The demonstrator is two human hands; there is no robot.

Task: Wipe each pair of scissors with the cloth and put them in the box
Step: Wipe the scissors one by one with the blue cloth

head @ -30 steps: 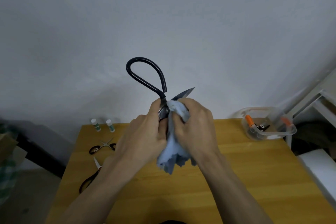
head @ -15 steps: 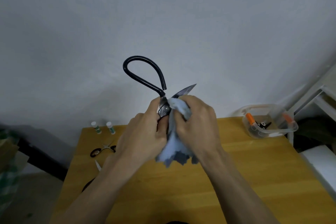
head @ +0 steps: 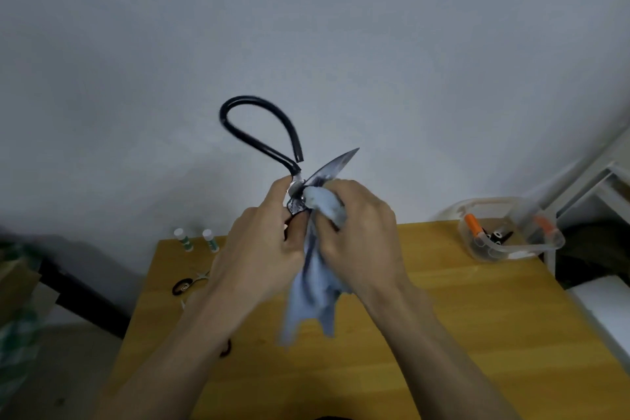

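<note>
I hold a large pair of black-handled scissors (head: 262,136) up in front of the wall, one loop handle up and one blade tip pointing up to the right. My left hand (head: 259,249) grips them near the pivot. My right hand (head: 358,232) grips a light blue cloth (head: 313,286) pressed against the blades by the pivot; its loose end hangs down. The clear plastic box (head: 545,242) stands at the table's far right corner with orange-handled and black scissors inside. A small pair of scissors (head: 189,283) lies on the table's left side. Another pair (head: 225,348) is mostly hidden under my left forearm.
The wooden table (head: 443,334) spreads below my arms. Two small white-capped, green-labelled tubes (head: 197,239) stand at its far left edge against the wall. A white frame (head: 603,181) and a white surface (head: 606,310) border the table on the right.
The scissors and both hands have shifted slightly; more of the blade now shows above the cloth as my right hand has slid down along it. The camera view has tilted a little.
</note>
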